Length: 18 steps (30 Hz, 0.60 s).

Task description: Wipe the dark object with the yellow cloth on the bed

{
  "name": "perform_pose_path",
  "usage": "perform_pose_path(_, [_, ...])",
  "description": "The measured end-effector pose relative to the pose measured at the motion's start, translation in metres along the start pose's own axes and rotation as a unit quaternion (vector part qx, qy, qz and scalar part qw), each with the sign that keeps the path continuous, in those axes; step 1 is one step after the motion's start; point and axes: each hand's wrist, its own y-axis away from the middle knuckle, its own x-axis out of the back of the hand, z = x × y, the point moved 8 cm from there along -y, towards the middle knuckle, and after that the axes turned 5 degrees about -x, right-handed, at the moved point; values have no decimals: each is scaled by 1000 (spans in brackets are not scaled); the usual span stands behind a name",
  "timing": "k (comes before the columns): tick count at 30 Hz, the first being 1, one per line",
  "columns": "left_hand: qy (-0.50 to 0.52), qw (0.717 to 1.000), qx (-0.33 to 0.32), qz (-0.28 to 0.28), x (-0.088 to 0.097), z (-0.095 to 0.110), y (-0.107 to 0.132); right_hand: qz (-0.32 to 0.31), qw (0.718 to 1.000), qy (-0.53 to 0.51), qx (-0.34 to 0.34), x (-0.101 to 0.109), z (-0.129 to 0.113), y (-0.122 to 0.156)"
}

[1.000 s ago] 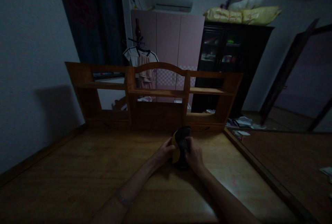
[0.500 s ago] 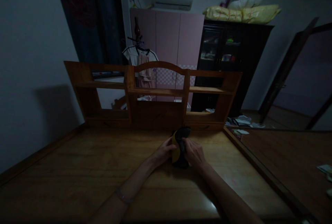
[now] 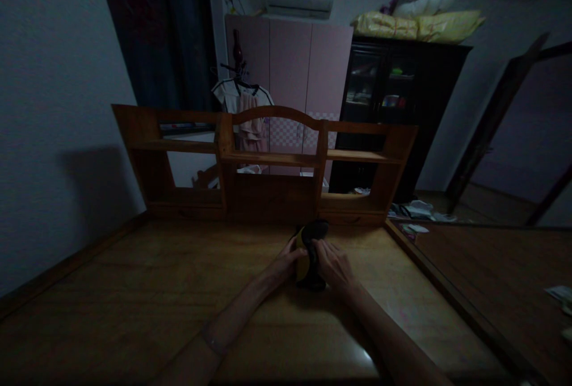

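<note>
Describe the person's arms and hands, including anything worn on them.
The left forearm and right forearm are sleeveless as far as they show. A thin, light band circles the left one, well back from the hand; none shows on the right. The left hand and right hand wear no gloves; dim light hides finer detail.
</note>
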Motion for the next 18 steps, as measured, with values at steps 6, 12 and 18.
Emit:
perform_pose_path(6, [9,1000,-4,16,8,-11,-7,15,1000,9,23,0,-4,0])
perform_pose_path(12, [54,998,13,38,10,-9,-4,13,1000,-5,25,1,-6,0])
perform_pose_path(18, [79,996,46,22,4,-7,1,29,999,-39,12,6,-6,-1])
